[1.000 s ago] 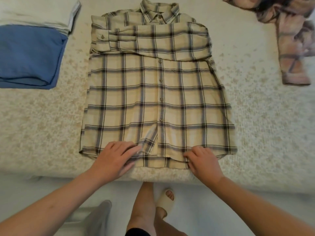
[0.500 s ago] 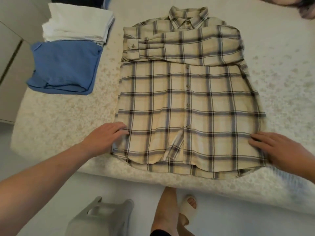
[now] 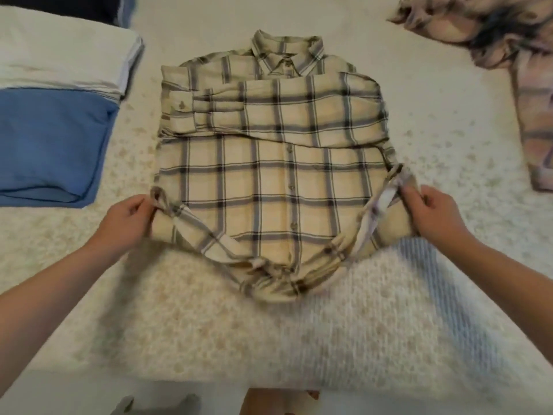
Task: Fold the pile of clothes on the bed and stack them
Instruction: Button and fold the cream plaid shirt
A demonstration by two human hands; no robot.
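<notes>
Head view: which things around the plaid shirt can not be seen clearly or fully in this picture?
- Plaid shirt: its lower hem is bunched under itself, so the hem line is hidden.
- Pink patterned garment: cut by the top and right edges, and crumpled, so its type is unclear.
- Blue folded garment and white folded stack: cut by the left edge.
- Left hand and right hand: fingertips are hidden in shirt fabric.
- Grey object: cut by the bottom edge.

Cream, dark-checked shirt [image 3: 269, 181]; blue garment [image 3: 51, 139]; white bedspread [image 3: 269, 339].
</notes>
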